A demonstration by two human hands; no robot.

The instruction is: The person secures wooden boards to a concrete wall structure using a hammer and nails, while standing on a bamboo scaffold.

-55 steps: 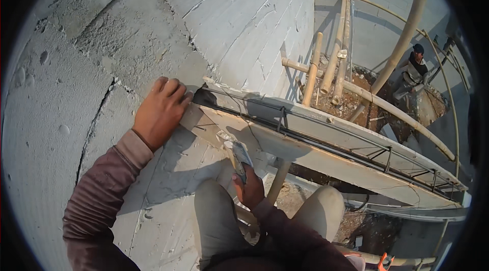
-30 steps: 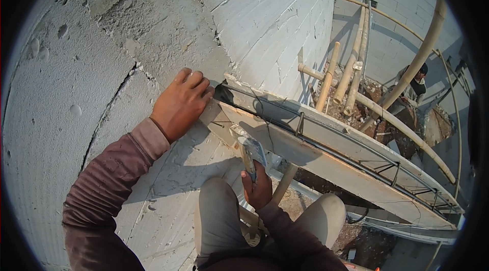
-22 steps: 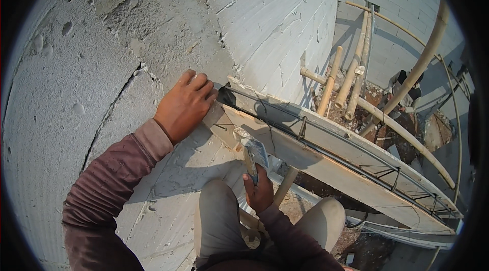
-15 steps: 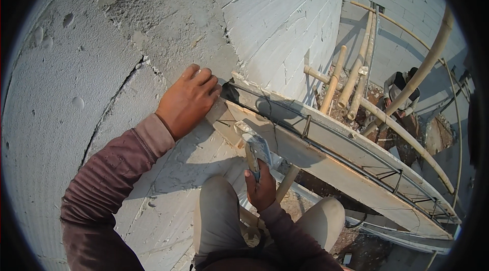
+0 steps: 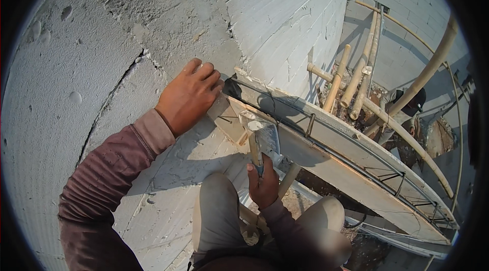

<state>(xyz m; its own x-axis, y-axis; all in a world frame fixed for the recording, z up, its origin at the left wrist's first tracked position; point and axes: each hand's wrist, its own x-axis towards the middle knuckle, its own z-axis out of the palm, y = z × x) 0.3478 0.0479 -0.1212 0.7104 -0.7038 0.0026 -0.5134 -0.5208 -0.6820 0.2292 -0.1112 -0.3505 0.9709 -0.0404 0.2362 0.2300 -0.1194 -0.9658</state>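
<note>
My left hand (image 5: 188, 96) is bent over the upper end of a formwork board (image 5: 226, 120), close against the block wall; its thumb and what lies under the fingertips are hidden. A nail sticks out of the board just below. In front of my knees, my right hand (image 5: 263, 182) is closed around a cement-crusted hand tool (image 5: 267, 136) with a flat grey metal blade and a pale, worn handle. Its exact kind cannot be made out. The blade is near or against the board's inner face. Dark steel rebar (image 5: 310, 141) runs lengthwise between this board and an outer one.
A light block wall (image 5: 86, 92) with a rough concrete strip (image 5: 168, 21) rises at left. Bamboo poles (image 5: 359, 74) stand at right beyond the formwork. Another person (image 5: 407, 105) is crouching far below among rubble. My knees (image 5: 216, 204) are bent beneath the tool.
My right hand and the tool have shifted slightly right, and the blade has turned to show more of its flat side. My left hand stays put. The person below has moved.
</note>
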